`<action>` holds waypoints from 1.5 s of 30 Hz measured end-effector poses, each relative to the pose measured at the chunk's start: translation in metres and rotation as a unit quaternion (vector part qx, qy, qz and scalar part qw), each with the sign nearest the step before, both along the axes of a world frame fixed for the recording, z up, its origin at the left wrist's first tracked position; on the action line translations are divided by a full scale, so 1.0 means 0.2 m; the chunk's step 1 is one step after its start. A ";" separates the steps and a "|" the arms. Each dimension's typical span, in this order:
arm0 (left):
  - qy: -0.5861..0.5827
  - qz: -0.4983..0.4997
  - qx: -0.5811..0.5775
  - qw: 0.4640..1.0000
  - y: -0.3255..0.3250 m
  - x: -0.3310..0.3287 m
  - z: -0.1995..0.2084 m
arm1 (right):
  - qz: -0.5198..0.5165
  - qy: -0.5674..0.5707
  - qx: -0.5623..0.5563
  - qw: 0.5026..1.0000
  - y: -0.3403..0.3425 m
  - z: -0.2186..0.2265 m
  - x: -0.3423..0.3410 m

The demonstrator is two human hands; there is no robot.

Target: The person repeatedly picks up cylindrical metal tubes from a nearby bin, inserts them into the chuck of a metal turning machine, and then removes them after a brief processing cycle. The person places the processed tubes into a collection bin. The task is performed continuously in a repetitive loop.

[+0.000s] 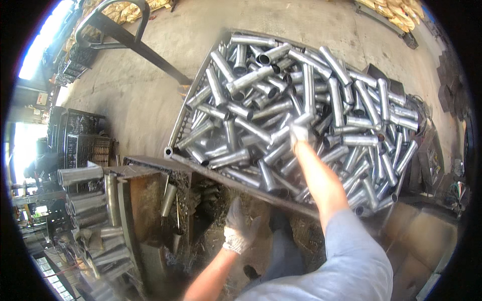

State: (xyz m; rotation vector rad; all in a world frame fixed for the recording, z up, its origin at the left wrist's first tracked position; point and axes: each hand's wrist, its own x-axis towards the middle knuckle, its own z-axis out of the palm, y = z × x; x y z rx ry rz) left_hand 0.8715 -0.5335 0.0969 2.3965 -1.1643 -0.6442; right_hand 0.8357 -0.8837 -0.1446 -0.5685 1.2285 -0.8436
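Grey metal tubes (308, 90) under right hand (301, 134), grip unclear; left hand (241, 227) apart, spread.

Blurred right hand (300, 134) with unreadable grip, metal tubes (271, 110) half hidden beneath others, left forearm (213, 276) cut off by the lower edge, yellowish bundles (399, 12) cropped along the top edge

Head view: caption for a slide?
White-gloved right hand reaching to shiny, silvery metal tubes heaped in a grey metal bin; white-gloved left hand outside it.
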 end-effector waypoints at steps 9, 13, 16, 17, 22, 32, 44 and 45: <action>0.584 0.122 -0.015 0.802 -0.56 0.31 -0.04 | 0.407 0.182 -0.236 0.864 0.11 0.82 -0.25; 0.596 0.294 -0.010 0.748 0.06 0.19 -0.13 | 0.190 0.589 -0.144 0.772 -0.44 0.40 -0.15; 0.576 0.410 -0.012 0.707 0.62 0.04 -0.08 | 0.120 0.314 -0.032 0.941 -0.64 -0.05 -0.21; 0.549 0.436 0.016 0.713 0.80 -0.01 -0.04 | -0.027 0.059 0.131 0.989 -0.68 -0.18 -0.23; 0.294 0.444 0.295 0.794 1.51 -0.26 0.16 | 0.070 0.063 0.215 0.972 -0.98 -0.52 -0.21; 0.306 0.481 0.540 0.619 2.73 -1.18 0.33 | 0.282 0.146 -0.094 0.944 -0.13 0.51 -0.42; 0.252 0.806 0.214 0.492 3.52 -2.70 -0.13 | 0.635 0.103 -0.368 0.671 2.41 1.68 -0.44; 0.231 0.822 0.205 0.478 3.64 -2.78 -0.18 | 0.663 0.073 -0.380 0.641 2.60 1.81 -0.44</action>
